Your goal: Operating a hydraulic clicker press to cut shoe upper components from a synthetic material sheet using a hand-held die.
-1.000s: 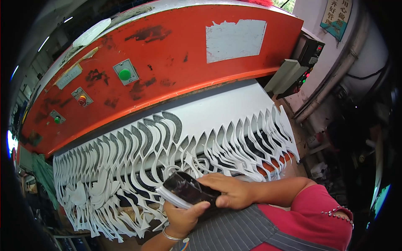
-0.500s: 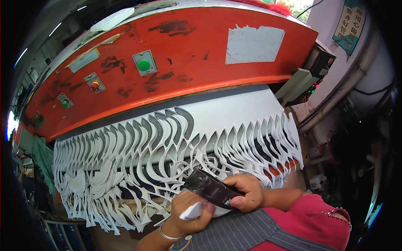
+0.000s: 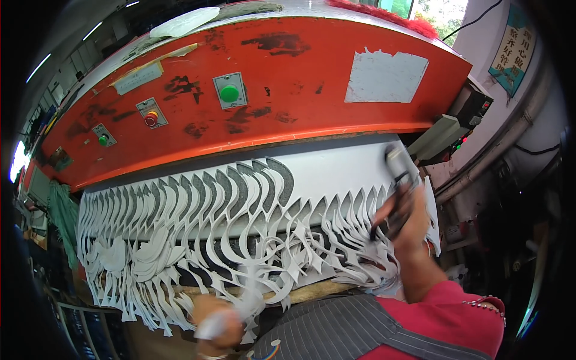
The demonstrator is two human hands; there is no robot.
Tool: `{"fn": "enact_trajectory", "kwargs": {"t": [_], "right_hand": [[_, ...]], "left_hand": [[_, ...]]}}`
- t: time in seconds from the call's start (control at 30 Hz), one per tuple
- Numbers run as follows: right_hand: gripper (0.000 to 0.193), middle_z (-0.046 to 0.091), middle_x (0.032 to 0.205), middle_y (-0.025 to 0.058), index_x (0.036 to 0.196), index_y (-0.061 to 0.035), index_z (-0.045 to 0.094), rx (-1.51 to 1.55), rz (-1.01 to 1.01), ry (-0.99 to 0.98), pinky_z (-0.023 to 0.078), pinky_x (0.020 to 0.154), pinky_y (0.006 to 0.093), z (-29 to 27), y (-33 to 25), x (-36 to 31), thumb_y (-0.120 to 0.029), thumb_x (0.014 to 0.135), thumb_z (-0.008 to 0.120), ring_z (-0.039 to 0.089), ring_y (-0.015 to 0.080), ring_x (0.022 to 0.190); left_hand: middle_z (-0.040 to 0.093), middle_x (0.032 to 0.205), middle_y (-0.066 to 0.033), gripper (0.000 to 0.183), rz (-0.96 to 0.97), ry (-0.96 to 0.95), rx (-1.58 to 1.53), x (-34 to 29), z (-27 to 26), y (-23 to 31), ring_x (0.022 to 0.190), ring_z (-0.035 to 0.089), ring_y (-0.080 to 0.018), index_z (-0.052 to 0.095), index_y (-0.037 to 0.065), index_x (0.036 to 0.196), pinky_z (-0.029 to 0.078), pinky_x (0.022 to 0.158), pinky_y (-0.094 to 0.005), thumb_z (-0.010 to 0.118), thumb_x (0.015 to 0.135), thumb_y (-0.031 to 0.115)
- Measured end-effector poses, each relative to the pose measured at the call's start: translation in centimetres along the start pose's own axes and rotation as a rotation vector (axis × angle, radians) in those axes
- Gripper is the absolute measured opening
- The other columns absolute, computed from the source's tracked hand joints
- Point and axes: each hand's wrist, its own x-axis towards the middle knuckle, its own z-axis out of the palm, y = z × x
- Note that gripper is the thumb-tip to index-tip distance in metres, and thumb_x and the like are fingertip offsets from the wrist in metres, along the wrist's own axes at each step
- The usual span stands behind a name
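Observation:
My right hand (image 3: 409, 210) is raised at the right, closed round a dark, curved cutting die (image 3: 401, 168). Motion smears both. The die is above the right end of a white sheet (image 3: 342, 157), which has rows of curved, leaf-shaped openings. Low in the middle, my left hand (image 3: 217, 321) is blurred too. A white cut piece (image 3: 211, 327) shows in its fingers. Close beside this hand hang loose white strips (image 3: 252, 294) from the sheet's near edge. A pile of curved white pieces (image 3: 157, 255) lies on the sheet at the left.
Behind the sheet stands a wide red machine (image 3: 288, 84) with a green button (image 3: 228, 93) and a red knob (image 3: 151, 119). A dark control box (image 3: 462, 114) juts out at its right end. Green netting (image 3: 62, 216) hangs at the left. A wooden bar (image 3: 312, 292) runs under the near strips.
My hands have parted. The right has carried the die up and right, away from my body; the left has moved down and left with the white piece. The view has shifted slightly.

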Motion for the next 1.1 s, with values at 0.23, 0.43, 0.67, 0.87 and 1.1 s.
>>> {"fn": "enact_trajectory", "kwargs": {"t": [0.23,0.43,0.67,0.87,1.1], "right_hand": [[0.054,0.062,0.1,0.0086,0.125,-0.0029,0.053,-0.721,-0.025,-0.565,0.048,0.077,0.0302,-3.0,2.9,9.7,-0.025,0.081,0.073,0.058,0.0157,0.086],[0.039,0.058,0.12,0.0175,0.103,-0.0044,0.062,-1.253,-0.563,-1.334,0.037,0.105,0.0409,1.1,9.4,17.4,-0.001,0.066,0.071,0.044,0.0343,0.127],[0.019,0.058,0.125,0.0087,0.099,-0.0052,0.062,-1.388,-0.853,-1.444,0.035,0.109,0.0398,6.8,11.5,21.0,-0.006,0.084,0.05,0.041,0.0316,0.132],[0.036,0.046,0.141,0.011,0.119,-0.0113,0.061,-1.46,-0.819,-1.313,0.031,0.112,0.0384,5.2,12.9,20.9,-0.011,0.083,0.055,0.035,0.0308,0.136],[0.088,0.022,0.15,0.0283,0.142,-0.0171,0.038,-1.179,-0.237,-0.958,0.01,0.116,0.0495,2.3,14.8,17.6,-0.042,0.069,0.08,0.029,0.0399,0.137]], "left_hand": [[0.049,0.131,-0.0237,0.051,-0.365,0.121,0.841,2.5,-10.1,-5.5,0.126,0.042,-0.0403,0.047,-0.006,0.129,0.031,0.106,-0.0471,0.06,0.084,0.012],[0.045,0.137,-0.0219,0.071,-0.25,-0.205,0.571,9.3,-4.7,-5.0,0.132,0.036,-0.0394,0.046,-0.002,0.133,0.028,0.109,-0.0459,0.075,0.07,0.016],[0.058,0.121,-0.0197,0.051,0.002,-0.341,0.244,17.8,2.9,-3.3,0.112,0.052,-0.0364,0.057,0.0,0.121,0.036,0.1,-0.0447,0.07,0.078,0.024],[0.059,0.111,-0.0184,0.049,-0.143,-0.588,0.076,20.9,11.9,-6.1,0.105,0.054,-0.0346,0.057,0.001,0.123,0.04,0.094,-0.0437,0.065,0.082,0.024],[0.056,0.102,-0.012,0.045,-0.107,-0.391,0.284,19.5,20.9,-10.6,0.098,0.05,-0.0294,0.058,0.003,0.124,0.041,0.086,-0.0422,0.056,0.08,0.015]]}}
